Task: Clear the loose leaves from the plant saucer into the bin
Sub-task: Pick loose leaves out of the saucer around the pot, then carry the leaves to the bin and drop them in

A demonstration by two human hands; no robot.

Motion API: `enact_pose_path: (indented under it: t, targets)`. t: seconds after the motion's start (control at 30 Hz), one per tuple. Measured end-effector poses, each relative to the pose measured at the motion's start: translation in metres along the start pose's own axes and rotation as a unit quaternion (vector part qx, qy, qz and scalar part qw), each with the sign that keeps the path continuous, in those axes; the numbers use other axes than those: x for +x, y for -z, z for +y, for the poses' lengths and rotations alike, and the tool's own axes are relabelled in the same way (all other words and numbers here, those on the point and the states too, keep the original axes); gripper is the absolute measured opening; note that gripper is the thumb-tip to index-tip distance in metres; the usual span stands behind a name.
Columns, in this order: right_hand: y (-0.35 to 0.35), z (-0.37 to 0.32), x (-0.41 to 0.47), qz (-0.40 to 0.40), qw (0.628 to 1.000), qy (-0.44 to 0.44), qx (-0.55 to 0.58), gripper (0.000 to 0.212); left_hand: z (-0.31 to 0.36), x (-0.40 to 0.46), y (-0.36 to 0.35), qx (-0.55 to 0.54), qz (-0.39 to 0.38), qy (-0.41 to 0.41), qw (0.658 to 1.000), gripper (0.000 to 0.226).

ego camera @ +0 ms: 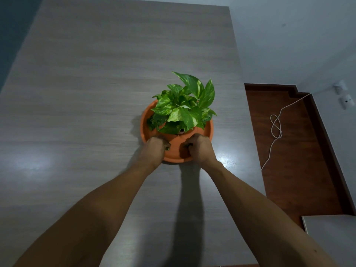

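Observation:
An orange plant saucer (209,130) sits on the grey wooden table (86,93) and carries an orange pot (176,138) with a leafy green plant (185,105). Both my hands reach into the near side of the saucer. My left hand (157,146) has its fingers curled, with small dark green bits showing at the fingertips. My right hand (200,148) is curled the same way, with a dark bit at its fingertips. Loose leaves lie in the saucer at the left (154,122). No bin is in view.
The table's right edge runs close past the saucer. Beyond it lies a red-brown floor (292,151) with a white cord (276,128) looped on it. A white surface (331,226) shows at the lower right, and wall sockets (344,95) are on the right wall.

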State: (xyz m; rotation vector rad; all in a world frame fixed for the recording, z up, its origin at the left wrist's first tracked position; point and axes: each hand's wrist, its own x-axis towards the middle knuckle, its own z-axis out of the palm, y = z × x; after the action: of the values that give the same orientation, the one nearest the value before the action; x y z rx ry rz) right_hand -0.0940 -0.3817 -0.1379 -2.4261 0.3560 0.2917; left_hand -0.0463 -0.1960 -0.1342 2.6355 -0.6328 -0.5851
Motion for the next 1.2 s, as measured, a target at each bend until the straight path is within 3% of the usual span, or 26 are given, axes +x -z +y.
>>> enact_pose_path:
  t: [0.17, 0.33, 0.47, 0.6, 0.93, 1.1, 1.2]
  targets:
    - [0.014, 0.002, 0.011, 0.032, 0.988, -0.085, 0.127, 0.024, 0.002, 0.006, 0.005, -0.147, 0.099, 0.076, 0.981, 0.027]
    - [0.026, 0.008, 0.005, 0.044, 0.953, -0.147, 0.262, 0.022, 0.015, -0.006, 0.025, -0.278, 0.136, 0.150, 0.939, 0.024]
    - [0.032, 0.015, -0.011, 0.054, 0.944, -0.152, 0.287, 0.024, 0.018, -0.027, 0.031, -0.254, 0.170, 0.172, 0.937, 0.024]
    - [0.034, 0.023, -0.032, 0.056, 0.944, -0.150, 0.288, 0.036, 0.025, -0.049, 0.030, -0.299, 0.190, 0.200, 0.913, 0.019]
    - [0.038, 0.048, -0.122, 0.097, 0.920, -0.180, 0.335, 0.017, 0.084, -0.101, -0.003, -0.321, 0.132, 0.161, 0.924, 0.016]
    - [0.040, 0.065, -0.176, 0.138, 0.914, -0.196, 0.328, 0.018, 0.112, -0.118, -0.030, -0.339, 0.087, 0.129, 0.928, 0.017]
    - [0.041, 0.081, -0.207, 0.154, 0.908, -0.206, 0.331, 0.031, 0.135, -0.128, -0.048, -0.312, 0.063, 0.108, 0.942, 0.017]
